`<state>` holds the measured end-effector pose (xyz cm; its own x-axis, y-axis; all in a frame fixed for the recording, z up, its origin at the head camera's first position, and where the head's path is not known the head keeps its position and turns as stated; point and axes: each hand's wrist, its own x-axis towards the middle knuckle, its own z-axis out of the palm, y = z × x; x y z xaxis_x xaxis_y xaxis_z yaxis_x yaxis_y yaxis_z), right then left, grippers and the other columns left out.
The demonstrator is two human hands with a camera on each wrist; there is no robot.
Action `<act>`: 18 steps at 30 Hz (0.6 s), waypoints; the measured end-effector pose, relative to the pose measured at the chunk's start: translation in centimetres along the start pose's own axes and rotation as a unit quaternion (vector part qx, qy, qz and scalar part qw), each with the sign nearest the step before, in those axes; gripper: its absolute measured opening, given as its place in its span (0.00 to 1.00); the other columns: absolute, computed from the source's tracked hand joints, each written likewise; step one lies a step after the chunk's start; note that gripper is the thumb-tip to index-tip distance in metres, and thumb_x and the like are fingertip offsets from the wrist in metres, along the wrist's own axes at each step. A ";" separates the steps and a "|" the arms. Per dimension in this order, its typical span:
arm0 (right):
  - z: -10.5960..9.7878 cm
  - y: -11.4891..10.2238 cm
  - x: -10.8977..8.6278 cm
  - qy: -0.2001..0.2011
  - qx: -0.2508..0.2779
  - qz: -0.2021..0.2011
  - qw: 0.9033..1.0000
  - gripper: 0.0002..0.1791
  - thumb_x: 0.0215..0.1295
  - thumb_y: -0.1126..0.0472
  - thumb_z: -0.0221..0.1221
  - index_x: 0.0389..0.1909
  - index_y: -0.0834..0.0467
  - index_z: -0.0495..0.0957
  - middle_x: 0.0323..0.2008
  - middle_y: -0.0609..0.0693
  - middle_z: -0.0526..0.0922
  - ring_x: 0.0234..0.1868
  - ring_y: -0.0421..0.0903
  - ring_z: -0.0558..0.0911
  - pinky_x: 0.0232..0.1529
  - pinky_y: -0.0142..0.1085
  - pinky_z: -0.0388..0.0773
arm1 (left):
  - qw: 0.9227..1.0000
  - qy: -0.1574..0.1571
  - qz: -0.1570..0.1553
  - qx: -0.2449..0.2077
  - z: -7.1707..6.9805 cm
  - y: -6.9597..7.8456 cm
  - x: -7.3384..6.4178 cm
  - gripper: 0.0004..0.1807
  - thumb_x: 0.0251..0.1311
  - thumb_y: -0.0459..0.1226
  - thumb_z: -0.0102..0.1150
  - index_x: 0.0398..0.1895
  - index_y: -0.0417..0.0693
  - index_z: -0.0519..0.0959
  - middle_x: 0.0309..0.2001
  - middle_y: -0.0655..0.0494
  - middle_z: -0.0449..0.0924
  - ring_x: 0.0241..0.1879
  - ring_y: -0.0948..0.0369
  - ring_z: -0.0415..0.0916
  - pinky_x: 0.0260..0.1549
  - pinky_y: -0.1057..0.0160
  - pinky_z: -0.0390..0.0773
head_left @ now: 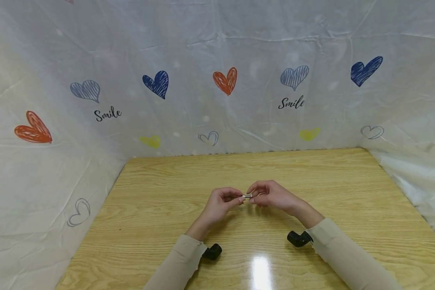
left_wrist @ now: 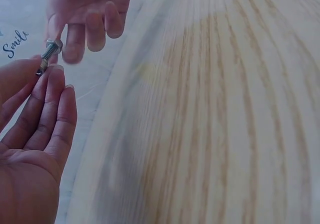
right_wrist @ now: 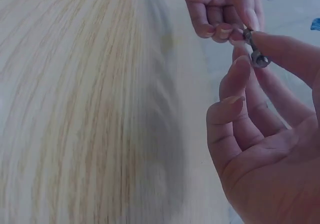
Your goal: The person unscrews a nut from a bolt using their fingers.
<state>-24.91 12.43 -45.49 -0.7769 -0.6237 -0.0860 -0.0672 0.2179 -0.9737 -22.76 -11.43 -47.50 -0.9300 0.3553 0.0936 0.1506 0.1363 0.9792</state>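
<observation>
A small silvery metal bolt is held between both hands, above the middle of the table. Its threaded shank shows in the left wrist view, with a wider nut-like piece at the end towards the right hand. My left hand pinches one end of the bolt between thumb and fingertips. At the other end, the thumb and index finger of my right hand pinch it, the remaining fingers curled loosely below. The right wrist view shows a round hollow end of the bolt; fingertips cover part of the shank.
Under the hands lies a wood-grain table. A white sheet printed with hearts hangs behind it and along the sides. Black wrist mounts stick out from both beige sleeves, low over the tabletop.
</observation>
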 end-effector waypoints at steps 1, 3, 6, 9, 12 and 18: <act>0.0 0.0 0.0 0.000 -0.002 0.000 1.000 0.20 0.73 0.63 0.61 0.61 0.66 0.75 0.48 0.69 0.82 0.36 0.56 0.79 0.34 0.40 0.75 | 1.000 0.000 0.001 -0.001 0.0 0.0 0.0 0.08 0.67 0.32 0.66 0.46 0.36 0.86 0.43 0.46 0.86 0.44 0.45 0.86 0.46 0.48 0.86; 0.0 0.0 0.0 0.003 -0.007 0.002 1.000 0.24 0.73 0.62 0.62 0.65 0.66 0.72 0.51 0.67 0.81 0.42 0.62 0.80 0.35 0.42 0.77 | 1.000 -0.001 0.005 -0.001 0.0 -0.1 0.0 0.08 0.68 0.32 0.66 0.46 0.36 0.85 0.43 0.46 0.86 0.45 0.42 0.85 0.46 0.48 0.87; 0.0 0.0 0.0 0.006 -0.015 0.008 1.000 0.24 0.75 0.57 0.60 0.64 0.67 0.73 0.49 0.66 0.82 0.42 0.65 0.80 0.36 0.42 0.78 | 1.000 -0.001 0.004 -0.003 0.0 0.0 0.0 0.08 0.68 0.32 0.66 0.46 0.37 0.86 0.43 0.46 0.86 0.45 0.41 0.85 0.46 0.48 0.86; 0.0 -0.1 0.0 0.007 -0.017 0.010 1.000 0.22 0.80 0.53 0.55 0.57 0.69 0.79 0.44 0.67 0.85 0.38 0.61 0.81 0.34 0.39 0.77 | 1.000 0.000 -0.001 -0.006 0.0 0.1 0.0 0.07 0.68 0.32 0.66 0.46 0.38 0.86 0.43 0.46 0.87 0.45 0.43 0.85 0.47 0.48 0.86; 0.0 -0.2 0.0 0.005 -0.011 0.011 1.000 0.22 0.82 0.54 0.52 0.51 0.70 0.82 0.40 0.68 0.86 0.34 0.56 0.82 0.32 0.36 0.76 | 1.000 0.000 -0.001 -0.005 0.0 0.1 0.0 0.07 0.68 0.32 0.66 0.45 0.38 0.86 0.44 0.46 0.87 0.45 0.43 0.85 0.47 0.48 0.87; 0.0 0.0 -0.1 0.000 -0.020 -0.013 1.000 0.15 0.77 0.59 0.58 0.54 0.66 0.82 0.44 0.67 0.85 0.36 0.60 0.81 0.32 0.39 0.78 | 1.000 0.001 0.002 0.003 0.0 0.2 -0.2 0.08 0.68 0.32 0.66 0.45 0.37 0.86 0.43 0.46 0.86 0.45 0.40 0.85 0.46 0.48 0.87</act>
<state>-24.81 12.48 -45.51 -0.7741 -0.6302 -0.0606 -0.1129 0.2316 -0.9662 -22.58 -11.43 -47.37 -0.9304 0.3534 0.0971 0.1554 0.1404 0.9778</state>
